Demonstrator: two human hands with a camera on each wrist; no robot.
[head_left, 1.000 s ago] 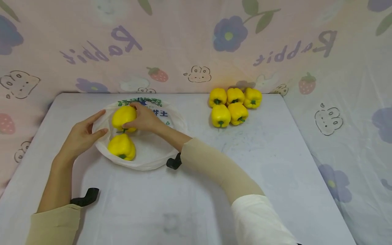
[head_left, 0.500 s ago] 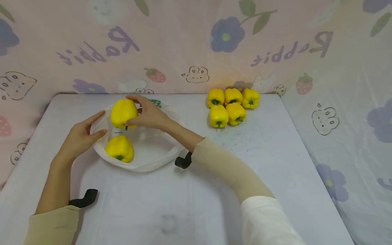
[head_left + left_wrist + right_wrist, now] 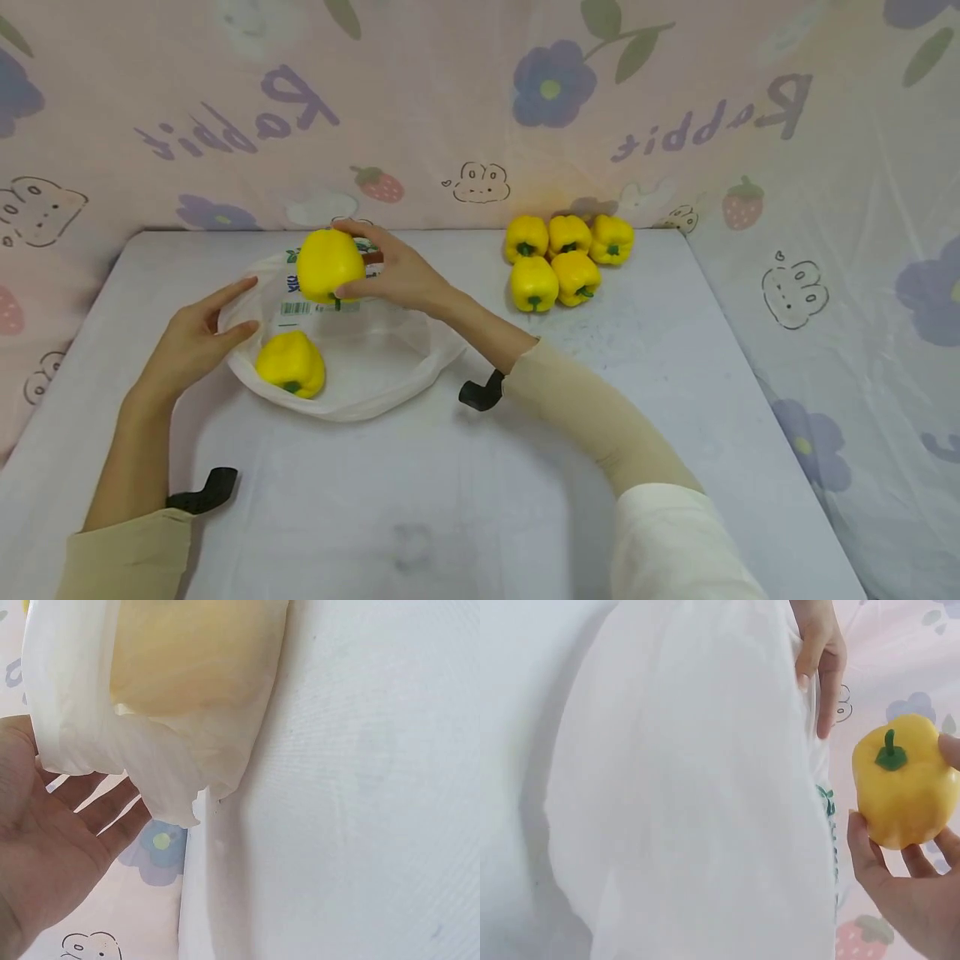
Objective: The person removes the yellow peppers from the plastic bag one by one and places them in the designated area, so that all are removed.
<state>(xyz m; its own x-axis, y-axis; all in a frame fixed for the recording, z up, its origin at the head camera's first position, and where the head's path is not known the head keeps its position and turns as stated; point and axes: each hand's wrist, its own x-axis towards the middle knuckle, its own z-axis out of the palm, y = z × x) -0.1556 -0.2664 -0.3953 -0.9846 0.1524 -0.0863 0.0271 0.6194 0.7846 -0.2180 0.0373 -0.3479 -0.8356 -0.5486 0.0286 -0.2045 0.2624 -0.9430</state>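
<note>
In the head view my right hand (image 3: 401,271) holds a yellow bell pepper (image 3: 330,265) above the mouth of a white plastic bag (image 3: 375,408). The right wrist view shows thumb and fingers around this pepper (image 3: 907,784), its green stem facing the camera. At the bag's left rim is my left hand (image 3: 191,342), thumb and fingers extended and spread apart. In the left wrist view the bag (image 3: 165,765) covers that hand's fingertips. Another yellow bell pepper (image 3: 291,363) lies inside the bag near its front left rim.
Several yellow bell peppers (image 3: 533,283) sit grouped at the back right of the white table (image 3: 570,467). A patterned cloth (image 3: 420,100) hangs directly behind the table. Black wrist mounts (image 3: 210,490) stick out from both forearms.
My right hand has lifted the bell pepper up from inside the bag and carried it slightly right. My left hand has stayed at the rim. The other pepper stays in the bag.
</note>
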